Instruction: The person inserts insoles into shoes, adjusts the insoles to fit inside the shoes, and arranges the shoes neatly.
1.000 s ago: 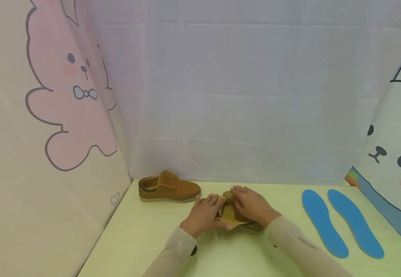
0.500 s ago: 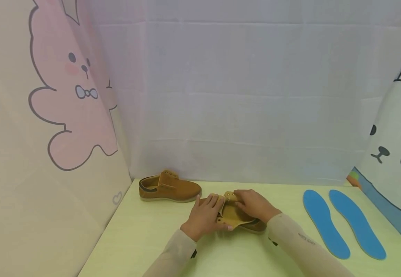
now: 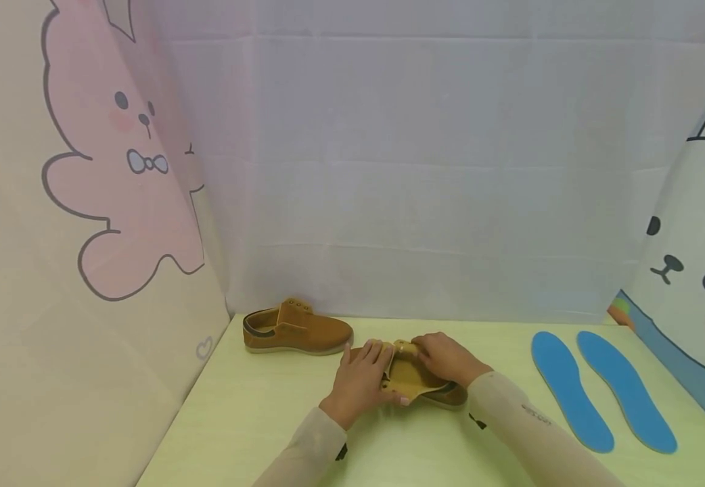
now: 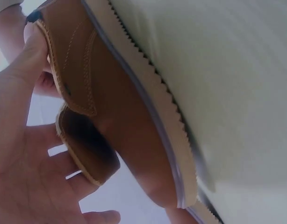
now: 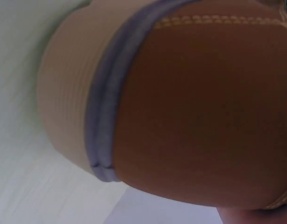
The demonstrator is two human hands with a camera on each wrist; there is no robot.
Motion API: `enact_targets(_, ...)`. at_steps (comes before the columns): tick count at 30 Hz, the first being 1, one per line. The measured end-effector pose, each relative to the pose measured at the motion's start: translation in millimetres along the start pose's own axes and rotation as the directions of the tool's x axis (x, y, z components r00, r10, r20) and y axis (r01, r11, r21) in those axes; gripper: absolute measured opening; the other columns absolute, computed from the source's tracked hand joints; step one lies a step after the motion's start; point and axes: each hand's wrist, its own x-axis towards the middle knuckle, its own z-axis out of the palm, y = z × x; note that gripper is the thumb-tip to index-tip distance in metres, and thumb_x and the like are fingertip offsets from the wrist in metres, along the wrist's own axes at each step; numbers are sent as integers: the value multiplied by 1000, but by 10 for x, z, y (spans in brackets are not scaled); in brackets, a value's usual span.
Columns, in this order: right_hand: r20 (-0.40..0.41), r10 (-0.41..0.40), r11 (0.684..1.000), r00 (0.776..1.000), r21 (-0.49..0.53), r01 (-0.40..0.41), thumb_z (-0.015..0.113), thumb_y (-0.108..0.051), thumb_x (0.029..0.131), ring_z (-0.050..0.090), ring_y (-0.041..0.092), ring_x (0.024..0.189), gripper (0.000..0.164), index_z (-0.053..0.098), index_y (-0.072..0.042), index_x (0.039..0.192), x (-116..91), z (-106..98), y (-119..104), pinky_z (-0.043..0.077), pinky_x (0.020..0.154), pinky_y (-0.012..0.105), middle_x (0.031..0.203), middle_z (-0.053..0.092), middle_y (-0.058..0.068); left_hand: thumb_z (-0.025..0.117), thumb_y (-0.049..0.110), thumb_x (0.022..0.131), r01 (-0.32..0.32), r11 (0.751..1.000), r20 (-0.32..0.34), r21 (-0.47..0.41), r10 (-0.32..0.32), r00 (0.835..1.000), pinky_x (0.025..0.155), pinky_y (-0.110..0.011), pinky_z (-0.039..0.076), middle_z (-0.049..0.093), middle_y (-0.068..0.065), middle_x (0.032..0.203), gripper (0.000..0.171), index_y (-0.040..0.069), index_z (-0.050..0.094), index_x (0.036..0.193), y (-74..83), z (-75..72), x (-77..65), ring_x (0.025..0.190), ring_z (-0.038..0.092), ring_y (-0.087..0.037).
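Observation:
A brown leather shoe [image 3: 446,398] lies mid-table, toe left and heel right, with its tan lining showing. My left hand [image 3: 361,379] holds it at the front of the opening, fingers over the tongue and thumb along the near eyelet flap. In the left wrist view, the thumb lies at the flap's edge and the fingers reach behind the tongue [image 4: 89,151]. My right hand [image 3: 450,358] grips the far eyelet flap [image 3: 406,348], which bends under the fingers; its thumb is hidden. The heel [image 5: 204,112] fills the right wrist view.
A second brown shoe [image 3: 312,335] without laces stands at the back left, toe right. Two blue insoles [image 3: 572,391] lie side by side on the right of the pale table [image 3: 255,406]. Cloth walls with cartoon prints stand behind and at both sides.
The right fingers have drawn in on the far eyelet flap, which now looks more bent over. The left hand and the shoe stay nearly where they were.

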Motion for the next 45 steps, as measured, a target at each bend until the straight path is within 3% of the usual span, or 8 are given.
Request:
enact_targets(8,28,-28,1000,999,8,28,61,-2,100,70,27,92,17,72,2,112,-4,0,10,57,82,43,101,73,11,65,79,75,16,999,-51,-41,-18,999,113,-68,25,44,-7,156,101,21,43,154,28,19,-28,145,39,-28)
enact_targets(17,22,20,1000,1000,13,-20,64,-5,99,69,29,97,23,70,2,120,15,0,10,56,87,46,108,73,14,62,81,75,35,995,-32,-91,-38,999,113,-66,27,44,-6,156,104,20,41,156,40,-12,-51,145,38,-26)
enact_targets(25,-69,56,996,996,69,-52,56,-3,102,62,39,119,32,65,4,131,-30,-32,25,48,101,53,127,67,19,64,80,76,66,990,31,-122,-62,998,114,-63,27,42,-6,157,103,21,40,157,64,-61,-54,146,37,-27)
enact_targets(30,-116,31,998,993,55,-24,52,0,102,62,39,120,32,66,2,131,-29,-70,-15,47,102,54,127,67,18,64,79,77,65,992,34,-111,-62,998,114,-63,26,41,-6,158,102,20,40,157,65,-69,-62,146,36,-28)
enact_targets(38,-115,47,998,992,54,-41,58,-5,102,64,34,118,29,69,-2,129,-9,-145,-114,49,100,51,125,69,14,61,79,80,48,995,23,-90,-46,999,114,-65,26,40,-9,159,98,21,40,157,24,-50,-50,146,36,-30)
enact_targets(45,-140,26,999,990,-33,-31,62,-15,102,61,37,121,32,67,-6,132,-127,-269,-156,48,100,55,129,67,14,60,79,80,47,995,36,-87,-44,998,113,-65,28,41,-10,158,98,21,41,156,46,-75,-45,146,36,-31)
